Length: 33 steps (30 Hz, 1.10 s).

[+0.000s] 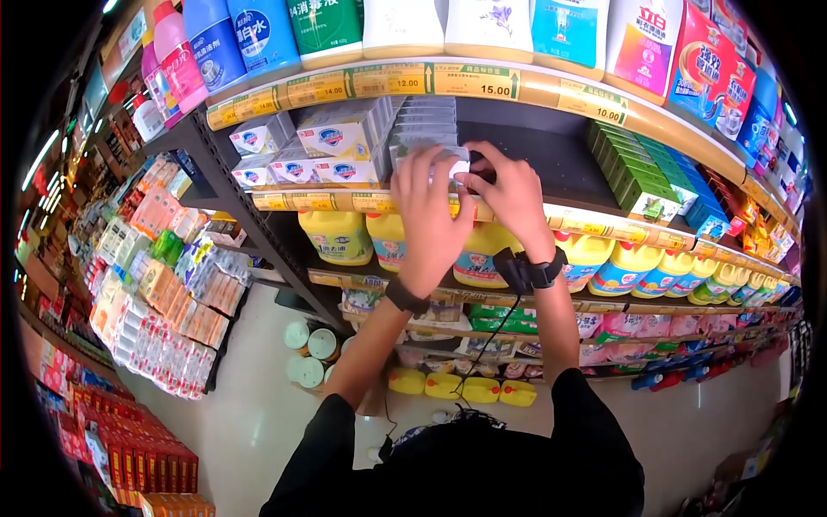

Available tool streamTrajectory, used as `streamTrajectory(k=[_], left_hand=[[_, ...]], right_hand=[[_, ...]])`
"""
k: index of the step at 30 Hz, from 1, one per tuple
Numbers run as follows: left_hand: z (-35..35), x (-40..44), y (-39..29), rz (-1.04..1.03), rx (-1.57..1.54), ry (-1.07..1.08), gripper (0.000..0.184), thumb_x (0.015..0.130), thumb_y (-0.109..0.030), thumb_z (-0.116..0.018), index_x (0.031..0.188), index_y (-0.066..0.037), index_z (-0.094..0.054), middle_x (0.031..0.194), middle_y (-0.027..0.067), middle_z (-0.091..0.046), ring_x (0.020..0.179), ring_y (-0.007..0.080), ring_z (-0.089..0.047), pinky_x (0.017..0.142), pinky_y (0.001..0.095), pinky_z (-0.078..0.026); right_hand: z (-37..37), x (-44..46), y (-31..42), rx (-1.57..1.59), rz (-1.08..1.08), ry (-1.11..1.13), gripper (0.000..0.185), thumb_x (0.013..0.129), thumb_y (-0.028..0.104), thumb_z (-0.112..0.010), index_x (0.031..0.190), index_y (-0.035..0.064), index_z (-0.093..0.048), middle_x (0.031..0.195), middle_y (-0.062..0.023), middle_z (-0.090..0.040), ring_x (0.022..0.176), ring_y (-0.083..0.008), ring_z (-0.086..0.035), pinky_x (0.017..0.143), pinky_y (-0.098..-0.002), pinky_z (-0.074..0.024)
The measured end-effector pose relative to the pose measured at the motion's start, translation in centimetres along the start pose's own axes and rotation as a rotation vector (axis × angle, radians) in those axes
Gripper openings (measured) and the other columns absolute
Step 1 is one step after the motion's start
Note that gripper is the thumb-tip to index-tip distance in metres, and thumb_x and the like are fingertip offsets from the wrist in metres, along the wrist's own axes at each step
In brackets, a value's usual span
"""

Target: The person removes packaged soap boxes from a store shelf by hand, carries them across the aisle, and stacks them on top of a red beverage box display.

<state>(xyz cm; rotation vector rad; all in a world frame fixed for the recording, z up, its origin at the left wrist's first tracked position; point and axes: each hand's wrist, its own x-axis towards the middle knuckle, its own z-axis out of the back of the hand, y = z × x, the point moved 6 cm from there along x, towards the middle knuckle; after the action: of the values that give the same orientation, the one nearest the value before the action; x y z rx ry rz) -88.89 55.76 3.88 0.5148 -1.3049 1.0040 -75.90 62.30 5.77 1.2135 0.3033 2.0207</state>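
Box of pale card, small and oblong point(462, 161), lies between both hands, fronting the pale grey stacked boxes point(426, 121) — left hand point(430, 196) bent over its left side, right hand point(508, 185) half-curled at its right end; I cannot tell whether either grips. Long axis seemingly sideways; dark shelf point(538, 146) extends right, a price-tag rail point(370, 84) above.

At eleven o'clock I read 84消毒液 on a green bottle point(326, 28), 漂白水 on a blue bottle point(261, 36) and 14.00 on a price tag point(317, 89). My feed gives 12.00 on the middle tag point(392, 84) at twelve, 15.00 on the wide tag point(476, 82) just past it. Toward half past one: 10.00 on a slanted tag point(594, 100), 立白 on a white-and-purple bottle point(639, 45). At two, 强效 on a red packet point(699, 69).
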Motion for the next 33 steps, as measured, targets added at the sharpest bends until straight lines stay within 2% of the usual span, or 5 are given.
streamTrajectory(k=[12, 19, 22, 28, 33], left_hand=[[3.7, -2.1, -5.4, -0.052, -0.493, 0.124, 0.056, 0.088, -0.004, -0.072, 0.141, -0.003, -0.055, 0.156, 0.0206, -0.049, 0.147, 0.0436, -0.045, 0.120, 0.0533, -0.038], [16.2, -19.9, 5.8, 0.704, -0.603, 0.367, 0.056, 0.097, -0.018, -0.076, 0.147, -0.006, -0.054, 0.146, 0.0160, -0.061, 0.130, 0.0300, -0.063, 0.108, 0.0393, -0.051], [26.3, -27.8, 7.8, 1.027, -0.477, 0.208, 0.050, 0.096, -0.018, -0.079, 0.142, -0.007, -0.062, 0.133, 0.0124, -0.070, 0.120, 0.0216, -0.069, 0.099, 0.0348, -0.056], [43.8, -37.5, 5.9, 1.324, 0.024, -0.038, 0.047, 0.093, -0.021, -0.082, 0.138, -0.014, -0.067, 0.130, 0.0067, -0.073, 0.104, 0.0201, -0.071, 0.087, 0.0333, -0.057], [55.3, -38.9, 3.4, 1.414, 0.211, -0.225, 0.045, 0.092, -0.020, -0.083, 0.134, -0.010, -0.070, 0.121, 0.0101, -0.077, 0.099, 0.0202, -0.072, 0.084, 0.0349, -0.057]], right_hand=[[6.9, -9.1, -0.3, 0.586, -0.152, -0.331, 0.054, 0.090, -0.001, -0.074, 0.142, 0.0020, -0.059, 0.139, -0.0082, -0.061, 0.131, -0.0220, -0.056, 0.111, -0.0360, -0.0458], [-12.9, -19.0, -0.9, 0.658, -0.373, 0.361, 0.065, 0.082, 0.007, -0.086, 0.141, 0.0040, -0.059, 0.140, -0.0119, -0.061, 0.131, -0.0258, -0.059, 0.107, -0.0398, -0.0499], [-21.6, -18.8, 9.5, 0.376, -0.111, 0.851, 0.042, 0.088, 0.010, -0.082, 0.126, 0.0037, -0.066, 0.115, -0.0098, -0.072, 0.104, -0.0188, -0.069, 0.093, -0.0347, -0.0546], [-27.7, -8.8, 31.2, 0.836, 0.390, 0.460, 0.036, 0.087, -0.003, -0.066, 0.123, 0.0019, -0.065, 0.126, -0.0116, -0.068, 0.100, -0.0163, -0.062, 0.092, -0.0325, -0.0516], [-22.5, -6.6, 50.3, 0.946, 1.322, 0.280, 0.063, 0.080, 0.032, -0.081, 0.129, -0.0008, -0.059, 0.136, -0.0229, -0.060, 0.122, -0.0318, -0.059, 0.100, -0.0411, -0.0493]])
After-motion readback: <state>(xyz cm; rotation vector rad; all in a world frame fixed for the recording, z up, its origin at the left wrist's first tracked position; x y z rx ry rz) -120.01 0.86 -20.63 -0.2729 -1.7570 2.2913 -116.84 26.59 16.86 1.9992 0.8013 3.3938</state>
